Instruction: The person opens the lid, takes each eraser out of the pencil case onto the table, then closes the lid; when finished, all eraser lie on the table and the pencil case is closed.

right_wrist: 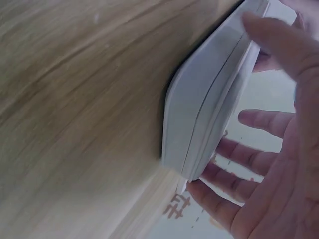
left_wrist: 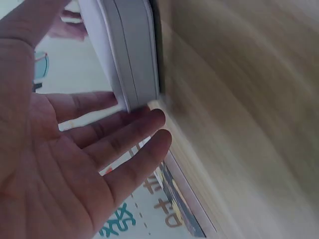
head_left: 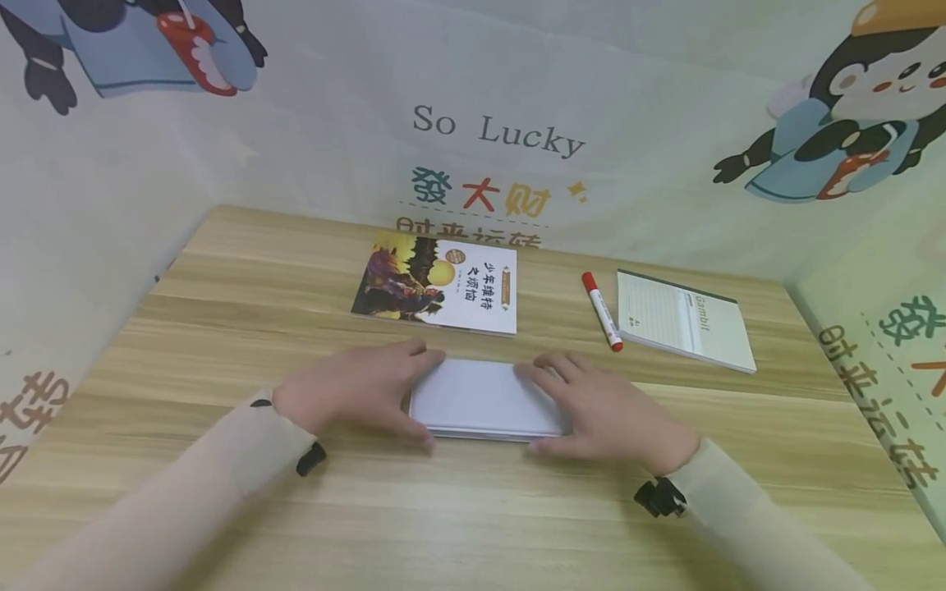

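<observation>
A flat white case [head_left: 484,398] with rounded corners and a seam round its side lies on the wooden table between both hands. My left hand [head_left: 362,386] is at its left end, fingers near the back corner and thumb by the front corner. In the left wrist view the fingers [left_wrist: 134,142] are spread and fairly straight beside the case's end [left_wrist: 134,59]. At the right end is my right hand [head_left: 609,410], fingers over the top and back edge, thumb in front. The right wrist view shows its fingers [right_wrist: 219,199] loosely extended by the case's corner [right_wrist: 187,134].
Behind the case lies a picture-covered book [head_left: 443,283]. A red-capped white marker [head_left: 602,312] and a pale notepad [head_left: 687,320] lie at the back right of the table [head_left: 458,525]. A printed cloth backdrop [head_left: 325,123] rises behind the table's far edge.
</observation>
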Demonstrator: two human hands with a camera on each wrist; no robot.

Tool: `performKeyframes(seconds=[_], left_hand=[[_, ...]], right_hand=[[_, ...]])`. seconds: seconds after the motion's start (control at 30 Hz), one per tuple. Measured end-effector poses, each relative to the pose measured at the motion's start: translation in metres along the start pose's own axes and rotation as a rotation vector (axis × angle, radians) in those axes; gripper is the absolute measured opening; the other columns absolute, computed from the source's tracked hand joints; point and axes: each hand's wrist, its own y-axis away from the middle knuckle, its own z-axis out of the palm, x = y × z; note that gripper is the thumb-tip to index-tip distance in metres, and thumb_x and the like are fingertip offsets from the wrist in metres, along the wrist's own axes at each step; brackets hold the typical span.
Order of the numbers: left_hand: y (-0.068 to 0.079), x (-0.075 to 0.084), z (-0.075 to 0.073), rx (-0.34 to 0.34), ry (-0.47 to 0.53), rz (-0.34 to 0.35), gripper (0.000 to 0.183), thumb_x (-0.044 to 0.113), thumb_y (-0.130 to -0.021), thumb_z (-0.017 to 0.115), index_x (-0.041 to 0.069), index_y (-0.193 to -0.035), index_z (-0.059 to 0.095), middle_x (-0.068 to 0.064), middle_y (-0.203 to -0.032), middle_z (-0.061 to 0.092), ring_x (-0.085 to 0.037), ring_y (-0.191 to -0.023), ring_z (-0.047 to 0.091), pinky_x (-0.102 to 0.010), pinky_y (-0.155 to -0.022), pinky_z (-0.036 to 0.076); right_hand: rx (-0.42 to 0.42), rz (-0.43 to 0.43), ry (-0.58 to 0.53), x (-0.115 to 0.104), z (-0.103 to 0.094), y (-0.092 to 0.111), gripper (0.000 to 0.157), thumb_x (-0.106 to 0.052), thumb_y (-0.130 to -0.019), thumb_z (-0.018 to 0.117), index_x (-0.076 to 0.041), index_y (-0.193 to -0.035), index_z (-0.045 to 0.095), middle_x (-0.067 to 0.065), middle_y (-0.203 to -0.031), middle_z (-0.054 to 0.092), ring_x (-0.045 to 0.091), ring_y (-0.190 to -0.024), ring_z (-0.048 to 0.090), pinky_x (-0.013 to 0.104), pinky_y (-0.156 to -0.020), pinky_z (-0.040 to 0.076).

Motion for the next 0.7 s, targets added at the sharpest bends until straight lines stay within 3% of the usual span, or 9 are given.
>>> performKeyframes(seconds=[0.13,0.37,0.7], left_hand=[[-0.002,0.004,0.007,0.003,-0.008,-0.015,0.105,0.06,-0.075,0.088,0.007,-0.155,0.044,-0.007,-0.134,0.058,-0.017,-0.107,0.06,-0.038,-0.098,0.058],[-0.006,0.007,0.016,0.066,-0.078,-0.005,0.089,0.049,-0.076,0.085,0.003,-0.144,0.051,-0.007,-0.118,0.059,-0.015,-0.096,0.058,-0.035,-0.088,0.06],[-0.007,0.012,0.022,0.101,-0.081,-0.012,0.082,0.039,-0.073,0.085,-0.001,-0.137,0.052,-0.008,-0.116,0.057,-0.016,-0.094,0.056,-0.032,-0.087,0.061]], right_hand=[[-0.024,0.018,0.055,-0.003,0.002,-0.001,0.092,-0.061,-0.088,0.076,-0.018,-0.162,0.041,0.013,-0.154,0.053,0.036,-0.138,0.056,0.053,-0.108,0.056],[-0.03,0.026,0.082,-0.007,0.0,-0.004,0.089,-0.054,-0.085,0.08,-0.016,-0.159,0.047,0.015,-0.151,0.058,0.038,-0.133,0.06,0.052,-0.104,0.058],[-0.038,-0.005,0.089,-0.007,-0.004,-0.007,0.083,-0.051,-0.084,0.081,-0.012,-0.152,0.056,0.019,-0.149,0.061,0.041,-0.129,0.064,0.051,-0.1,0.061]])
